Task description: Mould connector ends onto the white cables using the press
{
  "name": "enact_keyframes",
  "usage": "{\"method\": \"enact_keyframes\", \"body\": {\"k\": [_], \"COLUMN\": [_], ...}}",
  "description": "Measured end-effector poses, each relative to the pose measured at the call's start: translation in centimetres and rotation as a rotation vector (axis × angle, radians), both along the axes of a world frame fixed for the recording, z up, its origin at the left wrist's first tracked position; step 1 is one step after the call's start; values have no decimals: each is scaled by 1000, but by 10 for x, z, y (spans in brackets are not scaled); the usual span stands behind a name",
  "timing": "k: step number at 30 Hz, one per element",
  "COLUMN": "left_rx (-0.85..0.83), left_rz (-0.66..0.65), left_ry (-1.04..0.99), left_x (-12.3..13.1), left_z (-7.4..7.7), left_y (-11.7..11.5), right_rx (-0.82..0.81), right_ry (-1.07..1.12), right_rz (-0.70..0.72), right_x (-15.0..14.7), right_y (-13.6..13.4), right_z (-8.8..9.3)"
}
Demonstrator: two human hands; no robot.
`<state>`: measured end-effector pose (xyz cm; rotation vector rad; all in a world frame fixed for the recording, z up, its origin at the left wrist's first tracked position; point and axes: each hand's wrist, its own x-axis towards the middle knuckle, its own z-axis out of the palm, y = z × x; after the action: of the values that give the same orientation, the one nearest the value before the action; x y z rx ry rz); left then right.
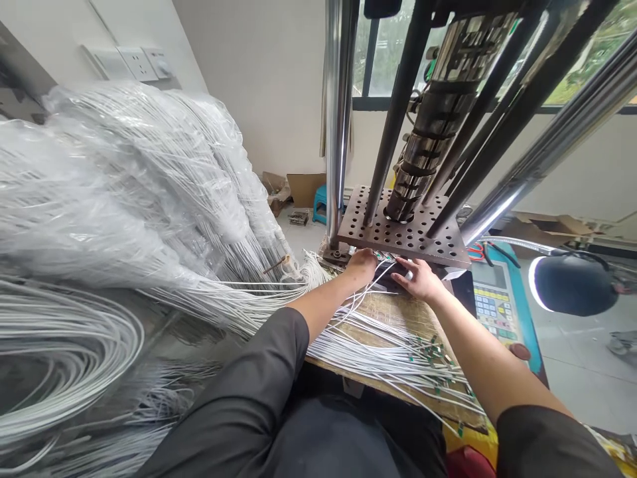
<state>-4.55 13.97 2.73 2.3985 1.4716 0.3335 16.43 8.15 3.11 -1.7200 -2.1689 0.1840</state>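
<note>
The left hand (363, 267) has a curled grip and the right hand (415, 277) a parted one, their hold impossible to tell, at thin white cables (371, 346) best kept untangled on the brown wooden worktop (393, 311), fingers clear of the brown perforated metal plate (354, 222).

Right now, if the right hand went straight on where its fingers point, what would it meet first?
Most likely the white cables beside the left hand, then that hand itself. The fingers of the right hand point roughly that way, but depth there is hard to judge.
</note>
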Motion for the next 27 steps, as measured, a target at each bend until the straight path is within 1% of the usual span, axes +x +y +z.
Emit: {"method": "enact_keyframes", "body": {"k": [3, 5, 7, 10, 12, 13, 14, 15, 16, 17, 18, 19, 20, 21, 22, 23, 24, 25, 26, 27], "left_rx": [40, 57, 54, 55, 70, 65, 27, -49, -175, -351, -592, -820, -993, -1087, -1069, -917, -766, -616, -490, -390], "left_rz": [45, 67, 84, 91, 71, 42, -1, -70, -184, -326, -456, -466, -372, -201, 31, 320, 543, 682, 742, 743], "left_ry": [-12, -33, -54, -99, -173, -228, -339, -460, -553, -625, -678, -741, -777, -777, -768, -792, -816, -848, -884, -918], "left_x": [-4, -6, -5, -8, -23, -37, -55, -78, -105, -134, -163, -191, -214, -233, -244, -250, -249, -242, -233, -222], "left_z": [11, 17, 25, 45, 57, 59, 57, 49, 35, 17, -6, -31, -57, -82, -104, -124, -139, -149, -156, -158], "left_y": [-11, -19, -23, -33, -50, -65, -84, -107, -132, -160, -188, -216, -241, -264, -282, -295, -304, -307, -306, -301], "right_rx": [92, 122, 98, 27, 26, 41, 62, 79, 84, 83, 100, 177, 213, 231, 164, 61, -28, -99, -127, -118], "right_ry": [-111, -176, -207, -221, -182, -139, -76, 3, 91, 193, 293, 391, 439, 467, 564, 690, 817, 928, 996, 1022], "right_rz": [29, 37, 22, 16, 22, 32, 46, 60, 82, 92, 13, -185, -477, -804, -999, -1092, -1105, -1059, -995, -948], "right_x": [-17, -32, -46, -59, -54, -46, -34, -18, 0, 18, 35, 48, 57, 60, 58, 51, 40, 28, 14, 0], "right_y": [-1, 0, 4, 8, -3, -16, -36, -63, -97, -137, -181, -226, -268, -306, -337, -360, -373, -377, -374, -366], "right_z": [4, 5, 5, 10, 17, 21, 23, 23, 20, 15, 7, -2, -14, -28, -43, -60, -78, -95, -110, -122]}}
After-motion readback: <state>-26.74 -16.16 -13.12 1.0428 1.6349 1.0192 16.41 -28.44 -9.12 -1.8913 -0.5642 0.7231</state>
